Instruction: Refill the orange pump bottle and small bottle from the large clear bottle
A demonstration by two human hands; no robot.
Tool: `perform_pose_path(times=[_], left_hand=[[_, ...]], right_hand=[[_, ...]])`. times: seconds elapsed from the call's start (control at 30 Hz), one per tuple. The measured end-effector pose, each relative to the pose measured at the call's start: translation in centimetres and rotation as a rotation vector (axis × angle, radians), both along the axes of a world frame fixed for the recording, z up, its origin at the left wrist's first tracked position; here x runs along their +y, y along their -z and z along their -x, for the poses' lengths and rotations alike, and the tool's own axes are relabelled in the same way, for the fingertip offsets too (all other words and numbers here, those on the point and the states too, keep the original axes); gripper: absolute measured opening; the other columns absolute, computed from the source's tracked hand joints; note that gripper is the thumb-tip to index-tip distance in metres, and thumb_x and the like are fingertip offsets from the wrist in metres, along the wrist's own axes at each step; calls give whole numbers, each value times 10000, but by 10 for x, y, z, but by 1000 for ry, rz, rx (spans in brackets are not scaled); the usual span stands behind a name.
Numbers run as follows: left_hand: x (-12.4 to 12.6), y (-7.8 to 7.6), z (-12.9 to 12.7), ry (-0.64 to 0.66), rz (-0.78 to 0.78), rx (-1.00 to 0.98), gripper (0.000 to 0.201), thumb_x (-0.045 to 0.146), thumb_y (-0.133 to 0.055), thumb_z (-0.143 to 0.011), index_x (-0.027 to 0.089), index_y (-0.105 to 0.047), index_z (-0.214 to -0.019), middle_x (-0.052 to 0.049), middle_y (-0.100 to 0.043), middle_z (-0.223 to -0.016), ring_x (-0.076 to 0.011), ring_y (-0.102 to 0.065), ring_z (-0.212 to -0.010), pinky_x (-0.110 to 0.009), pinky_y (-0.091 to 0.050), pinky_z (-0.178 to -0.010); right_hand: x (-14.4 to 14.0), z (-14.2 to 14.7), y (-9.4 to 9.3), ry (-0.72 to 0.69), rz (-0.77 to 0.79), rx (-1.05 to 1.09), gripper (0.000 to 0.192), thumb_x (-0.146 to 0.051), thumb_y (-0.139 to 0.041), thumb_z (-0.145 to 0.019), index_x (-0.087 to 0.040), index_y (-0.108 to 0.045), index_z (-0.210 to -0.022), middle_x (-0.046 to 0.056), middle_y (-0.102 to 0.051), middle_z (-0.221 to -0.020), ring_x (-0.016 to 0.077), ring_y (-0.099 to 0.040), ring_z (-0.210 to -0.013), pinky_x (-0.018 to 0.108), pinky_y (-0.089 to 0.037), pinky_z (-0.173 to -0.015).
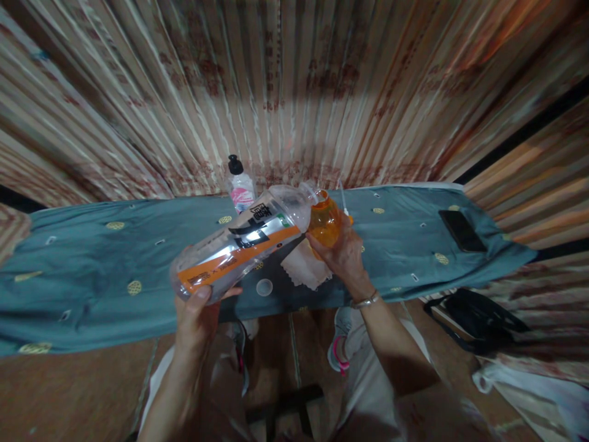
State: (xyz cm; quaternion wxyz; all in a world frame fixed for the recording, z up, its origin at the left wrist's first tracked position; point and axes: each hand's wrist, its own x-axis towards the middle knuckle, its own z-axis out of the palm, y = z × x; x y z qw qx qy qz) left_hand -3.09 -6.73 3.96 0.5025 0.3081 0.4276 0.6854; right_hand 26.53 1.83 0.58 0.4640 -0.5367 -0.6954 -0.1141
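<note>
Now the left hand (197, 310) grips the tilted clear bottle (243, 242), mouth up-right against the right hand's (343, 255) gripped orange cup (324, 224).

Both forearms are bare, with no sleeves showing. A thin silver bracelet (365, 301) circles the right wrist. Light, pale trousers (368, 356) cover the legs, and grey trainers (339, 353) with pink trim are on the feet.

I hold a big clear bottle (243, 242) with an orange label, tilted, its open mouth touching a small cup (324, 223) full of orange liquid.
</note>
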Motion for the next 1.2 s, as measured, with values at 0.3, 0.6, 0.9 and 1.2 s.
perform_pose_path(times=[0.3,0.6,0.9,1.2], left_hand=[[-3,-18,-19,-115,-30,48,671,406,-957,-557,240,-710,-1158,-33,-757,-1011,-220,-745,-748,-245,-618,-459],[-5,-28,-24,-148,-49,24,677,354,-988,-496,228,-730,-1110,-28,-774,-1025,-186,-731,-725,-221,-622,-477],[-4,-31,-25,-164,-22,-10,714,356,-1014,-424,243,-744,-1074,-16,-783,-1006,-190,-744,-709,-229,-626,-470],[-4,-26,-23,-162,-7,17,771,375,-986,-471,238,-726,-1183,-43,-766,-1058,-207,-736,-730,-233,-611,-458]], right_hand=[[1,0,3,10,-32,-6,776,-665,-651,-938,-134,-425,-1457,207,-763,-1195,337,-781,-1056,494,-681,-844],[0,-1,5,-8,27,10,817,-637,-699,-917,-121,-417,-1485,232,-737,-1250,346,-762,-1113,513,-662,-910],[1,1,4,18,24,18,791,-675,-658,-925,-135,-440,-1459,217,-751,-1223,337,-770,-1092,508,-667,-895],[1,2,3,26,21,9,773,-650,-670,-926,-126,-436,-1445,222,-754,-1217,338,-770,-1093,507,-666,-899]])
